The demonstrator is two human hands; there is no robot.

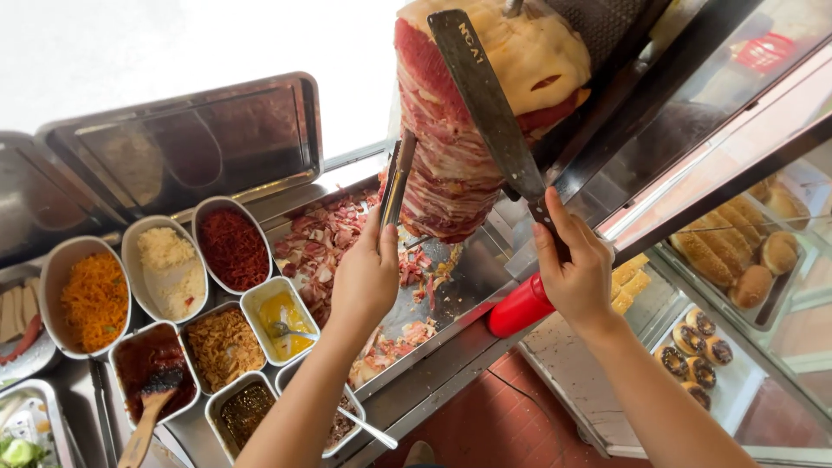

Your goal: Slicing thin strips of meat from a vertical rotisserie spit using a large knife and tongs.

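A tall stack of layered meat (451, 165) stands on a vertical spit, with a pale fatty cap on top. My right hand (574, 269) grips the handle of a long broad knife (485, 95), whose blade lies against the stack's right side. My left hand (368, 273) holds metal tongs (397, 178) upright, their tips beside the stack's lower left. Cut meat pieces (325, 243) lie in the steel tray (472, 277) under the spit.
Several steel tubs to the left hold toppings: orange shreds (94, 299), white crumbs (169, 264), red shreds (232, 247), fried bits (224, 347), yellow sauce (282, 316) and dark sauces. A red squeeze bottle (518, 308) lies near my right wrist. Bread rolls (737, 251) sit behind glass at right.
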